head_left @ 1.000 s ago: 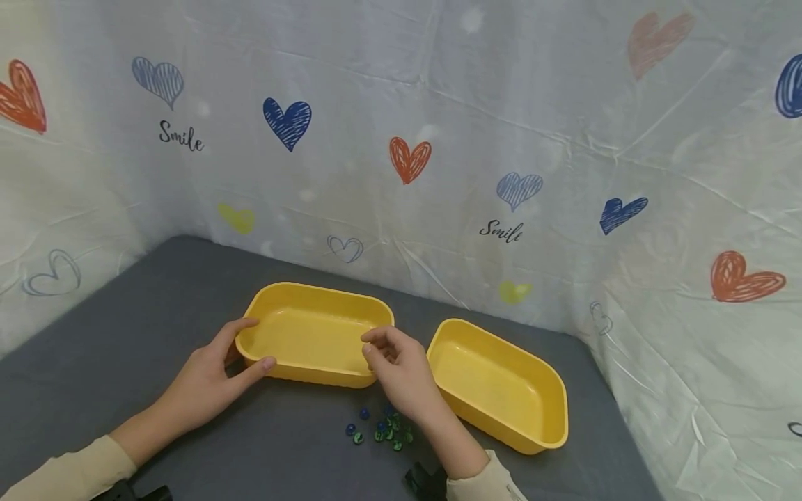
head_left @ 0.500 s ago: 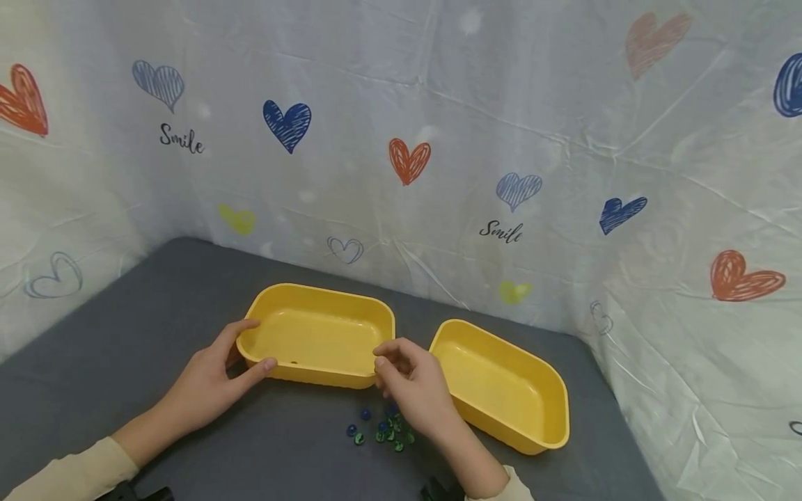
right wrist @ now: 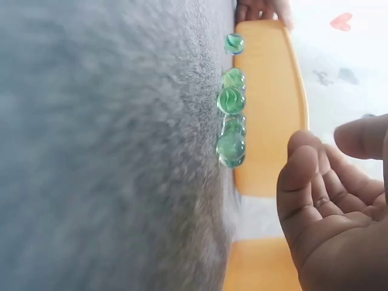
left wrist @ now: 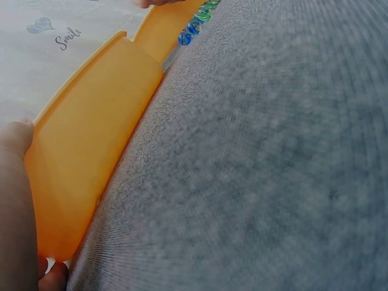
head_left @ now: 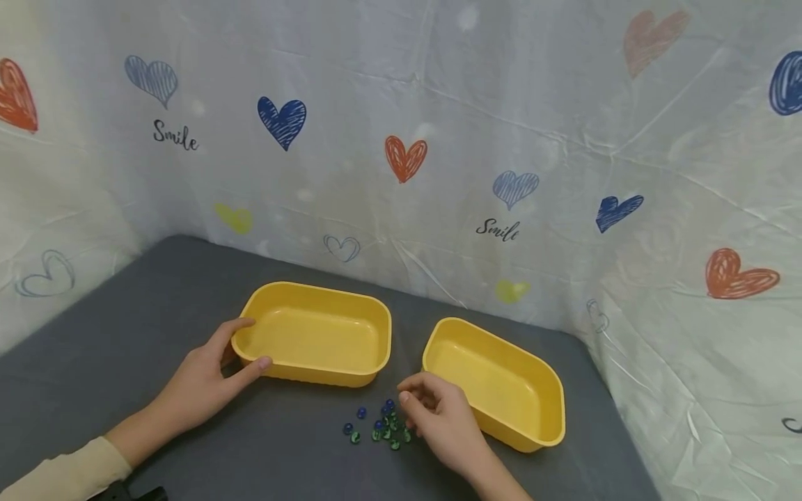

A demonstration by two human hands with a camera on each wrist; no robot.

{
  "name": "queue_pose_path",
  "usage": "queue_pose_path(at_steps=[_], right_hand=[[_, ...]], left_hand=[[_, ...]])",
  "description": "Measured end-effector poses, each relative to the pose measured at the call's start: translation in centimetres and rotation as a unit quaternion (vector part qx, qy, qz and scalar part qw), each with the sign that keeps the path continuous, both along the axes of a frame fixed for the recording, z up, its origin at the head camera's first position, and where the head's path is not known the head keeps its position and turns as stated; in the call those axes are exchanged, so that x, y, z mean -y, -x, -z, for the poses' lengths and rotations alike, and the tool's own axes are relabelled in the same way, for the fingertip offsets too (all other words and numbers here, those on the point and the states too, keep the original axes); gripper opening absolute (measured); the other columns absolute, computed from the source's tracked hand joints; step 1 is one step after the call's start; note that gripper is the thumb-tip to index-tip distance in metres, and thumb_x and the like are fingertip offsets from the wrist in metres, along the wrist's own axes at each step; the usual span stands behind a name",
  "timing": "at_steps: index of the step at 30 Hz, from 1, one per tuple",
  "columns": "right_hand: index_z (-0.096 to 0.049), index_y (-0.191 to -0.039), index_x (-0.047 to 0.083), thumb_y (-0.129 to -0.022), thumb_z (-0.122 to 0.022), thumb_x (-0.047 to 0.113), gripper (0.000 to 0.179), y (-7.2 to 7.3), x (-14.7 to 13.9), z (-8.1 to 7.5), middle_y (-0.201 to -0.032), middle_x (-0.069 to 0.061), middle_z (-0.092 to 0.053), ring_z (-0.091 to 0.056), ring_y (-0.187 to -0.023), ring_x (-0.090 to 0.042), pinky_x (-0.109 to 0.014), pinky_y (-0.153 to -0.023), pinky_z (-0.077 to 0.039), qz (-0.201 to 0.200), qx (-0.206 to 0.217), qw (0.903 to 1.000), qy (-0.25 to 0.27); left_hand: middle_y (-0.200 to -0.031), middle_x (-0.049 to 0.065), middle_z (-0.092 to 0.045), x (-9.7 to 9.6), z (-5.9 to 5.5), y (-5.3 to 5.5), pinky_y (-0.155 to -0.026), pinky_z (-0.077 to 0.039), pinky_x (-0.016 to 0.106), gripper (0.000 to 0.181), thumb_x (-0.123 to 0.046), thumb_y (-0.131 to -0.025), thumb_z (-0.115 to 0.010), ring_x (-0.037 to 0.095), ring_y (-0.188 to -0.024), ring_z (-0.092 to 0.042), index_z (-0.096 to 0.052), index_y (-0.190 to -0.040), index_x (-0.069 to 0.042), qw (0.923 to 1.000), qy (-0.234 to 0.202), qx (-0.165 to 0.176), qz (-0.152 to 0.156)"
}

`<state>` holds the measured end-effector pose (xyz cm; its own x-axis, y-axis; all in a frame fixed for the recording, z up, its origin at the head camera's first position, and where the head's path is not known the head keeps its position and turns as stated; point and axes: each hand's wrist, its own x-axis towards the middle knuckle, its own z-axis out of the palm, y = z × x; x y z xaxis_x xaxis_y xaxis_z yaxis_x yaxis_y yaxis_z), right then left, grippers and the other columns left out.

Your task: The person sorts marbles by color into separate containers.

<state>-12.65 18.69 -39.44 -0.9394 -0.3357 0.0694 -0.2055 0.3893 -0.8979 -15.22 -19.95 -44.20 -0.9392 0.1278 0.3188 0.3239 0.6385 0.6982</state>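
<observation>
My left hand (head_left: 194,383) grips the left end of a yellow plastic tray (head_left: 313,376), thumb on the front rim and fingers at its end wall. The left wrist view shows part of this hand against the tray's side wall (left wrist: 91,139). Just right of a small cluster of blue and green glass marbles (head_left: 377,436) hovers my right hand (head_left: 447,421), its fingers loosely curled. Seen from the right wrist, its thumb stands apart from the fingertips (right wrist: 300,167) and nothing is held between them. Several green marbles (right wrist: 231,100) lie on the cloth beyond that hand.
A second yellow tray (head_left: 554,417) stands to the right, angled, partly behind my right hand. Grey cloth (head_left: 282,445) covers the table. A white curtain (head_left: 351,76) printed with hearts hangs behind and along the sides.
My right hand has moved from the left tray's right end down and right to the marbles. A small dark thing showed briefly inside that tray's front edge. My left hand keeps its grip.
</observation>
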Motion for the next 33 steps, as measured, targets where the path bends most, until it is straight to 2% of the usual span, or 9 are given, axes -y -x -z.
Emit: queue_pose_path(at_steps=[6,14,22,33], right_hand=[[-0.071,-0.104,0.01,-0.098,-0.066,0.031,0.022,-0.7,-1.1,0.4,-0.081,-0.008,-0.067,-0.065,-0.064,-0.029,-0.037,-0.053,-0.054,0.007,0.025,0.9989,-0.039],[-0.071,-0.099,0.014,-0.094,-0.071,0.027,0.014,-1.5,-2.2,1.3,-0.079,-0.005,-0.066,-0.062,-0.062,-0.022,-0.035,-0.053,-0.053,0.011,0.064,0.9953,-0.071],[-0.07,-0.093,0.017,-0.09,-0.075,0.024,0.01,-1.5,-2.5,2.1,-0.081,-0.001,-0.066,-0.062,-0.066,-0.019,-0.031,-0.059,-0.052,-0.012,0.049,0.9948,-0.089],[-0.069,-0.093,0.016,-0.088,-0.077,0.019,0.009,-1.4,-2.2,2.6,-0.076,-0.001,-0.062,-0.057,-0.061,-0.013,-0.029,-0.056,-0.049,-0.046,0.038,0.9942,-0.09]], left_hand=[[-0.145,0.025,-0.047,0.1,0.1,-0.2,-0.086,-0.052,0.052,0.075,-0.049,-0.093,-0.067,0.038,-0.115,-0.062,-0.033,-0.15,-0.015,1.0,-0.001,0.004,-0.004],[-0.143,0.024,-0.049,0.0,0.1,-0.2,-0.086,-0.052,0.051,0.075,-0.049,-0.093,-0.067,0.037,-0.114,-0.063,-0.033,-0.15,-0.015,1.0,-0.001,0.002,-0.004],[-0.143,0.025,-0.049,-0.1,0.0,-0.3,-0.087,-0.051,0.052,0.074,-0.049,-0.093,-0.067,0.037,-0.116,-0.062,-0.033,-0.15,-0.014,1.0,-0.003,0.006,-0.001],[-0.143,0.026,-0.049,0.0,-0.4,-0.3,-0.084,-0.053,0.049,0.074,-0.046,-0.094,-0.067,0.036,-0.118,-0.061,-0.032,-0.15,-0.012,1.0,-0.001,0.005,0.004]])
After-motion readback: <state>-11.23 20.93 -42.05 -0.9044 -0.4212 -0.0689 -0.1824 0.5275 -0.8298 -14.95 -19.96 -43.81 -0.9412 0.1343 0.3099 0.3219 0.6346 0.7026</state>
